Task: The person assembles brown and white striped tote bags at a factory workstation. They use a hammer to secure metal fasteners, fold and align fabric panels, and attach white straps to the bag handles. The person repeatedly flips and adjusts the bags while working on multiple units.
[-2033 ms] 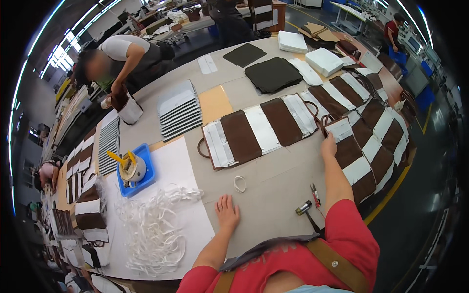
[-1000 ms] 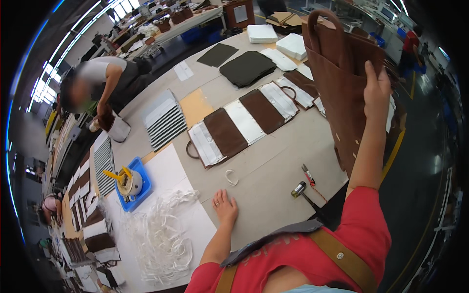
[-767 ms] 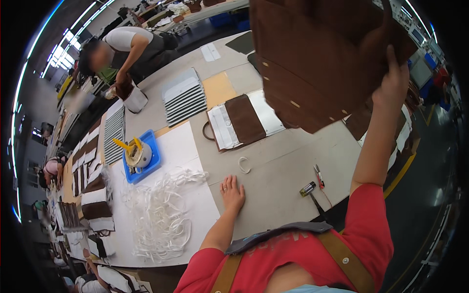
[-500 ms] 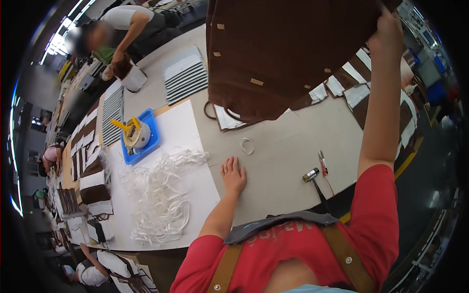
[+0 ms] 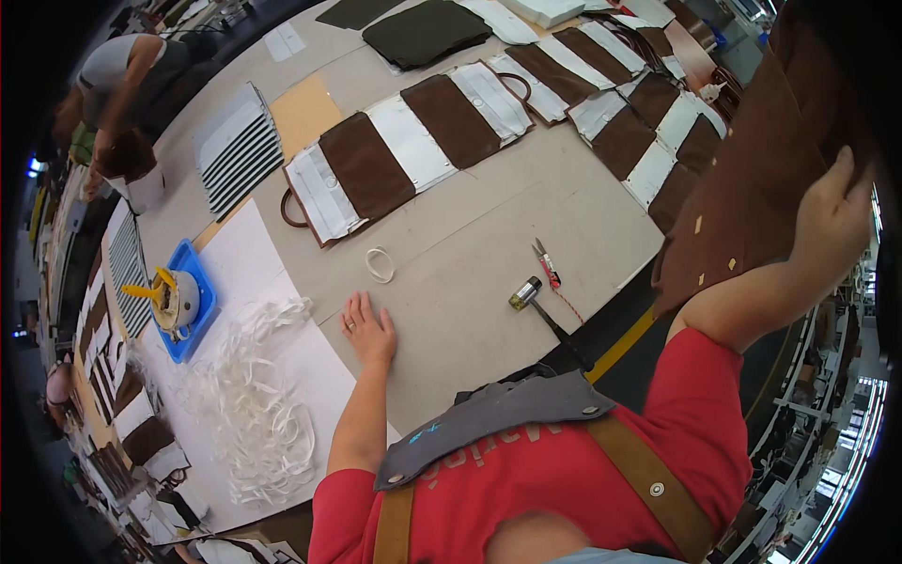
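Observation:
My right hand [image 5: 832, 209] grips a large brown leather-like panel [image 5: 752, 179] with small tan tabs on it. The panel hangs off the table's right side, and part of it fades into the dark rim. Flat on the grey tabletop rests my left hand [image 5: 370, 329], fingers spread and holding nothing. Just beyond its fingertips lies a white loop of tape [image 5: 380, 266]. Farther off is a brown-and-white striped bag piece [image 5: 365, 165] with a handle at each end. A mallet [image 5: 524, 293] and red-handled thread snips [image 5: 548, 267] lie between my arms.
On the left, a heap of white strips [image 5: 258, 414] covers white paper. Behind it, a blue tray [image 5: 209, 303] holds a pot [image 5: 176, 303] with yellow-handled tools. More striped pieces [image 5: 620, 155] and dark sheets [image 5: 427, 33] lie at the back. A co-worker [image 5: 122, 80] bends over the far left edge.
The brown panel has swung from over the far side of the table to the right, past the edge, uncovering the striped bag pieces. My left hand stays flat on the table.

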Available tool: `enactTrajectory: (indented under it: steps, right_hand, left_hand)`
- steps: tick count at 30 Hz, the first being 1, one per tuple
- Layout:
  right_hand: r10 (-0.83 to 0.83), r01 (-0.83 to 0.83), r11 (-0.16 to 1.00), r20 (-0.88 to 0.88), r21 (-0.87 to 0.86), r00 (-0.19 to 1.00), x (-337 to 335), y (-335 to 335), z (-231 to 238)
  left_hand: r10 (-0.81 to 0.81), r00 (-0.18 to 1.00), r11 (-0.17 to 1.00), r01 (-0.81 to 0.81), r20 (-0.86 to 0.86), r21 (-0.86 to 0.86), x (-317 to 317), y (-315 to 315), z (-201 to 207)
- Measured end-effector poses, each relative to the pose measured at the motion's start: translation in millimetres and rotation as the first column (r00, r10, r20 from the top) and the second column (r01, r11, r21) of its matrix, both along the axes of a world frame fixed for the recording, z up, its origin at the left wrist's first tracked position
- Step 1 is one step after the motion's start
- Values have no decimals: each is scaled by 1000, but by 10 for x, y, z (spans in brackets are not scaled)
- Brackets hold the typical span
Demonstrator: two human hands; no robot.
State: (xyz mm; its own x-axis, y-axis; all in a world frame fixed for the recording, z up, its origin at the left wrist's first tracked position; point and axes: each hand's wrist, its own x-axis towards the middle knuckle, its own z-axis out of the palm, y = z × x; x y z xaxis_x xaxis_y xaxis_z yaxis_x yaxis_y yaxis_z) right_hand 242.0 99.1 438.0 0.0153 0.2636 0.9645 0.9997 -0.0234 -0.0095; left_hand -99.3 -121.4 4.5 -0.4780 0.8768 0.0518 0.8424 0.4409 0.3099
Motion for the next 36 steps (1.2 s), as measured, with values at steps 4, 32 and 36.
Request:
enactTrajectory:
  steps: [4, 32, 36]
  right_hand:
    - [-8, 109, 933, 281, -344, 960, -281, 527, -559]
    - [-643, -853, 486, -582, 192, -497, -2056, 1320, -4408]
    - [-713, -930, 364, -629, 48, -311, -2270, 1486, -4243]
  left_hand:
    - [-23, 999, 1000, 23, 27, 16, 50, 70, -49]
    - [-12, 1000, 1000, 12, -6, 1, 13, 47, 4]
    - [-1, 1000, 1000, 1, 3, -6, -10, -4, -12]
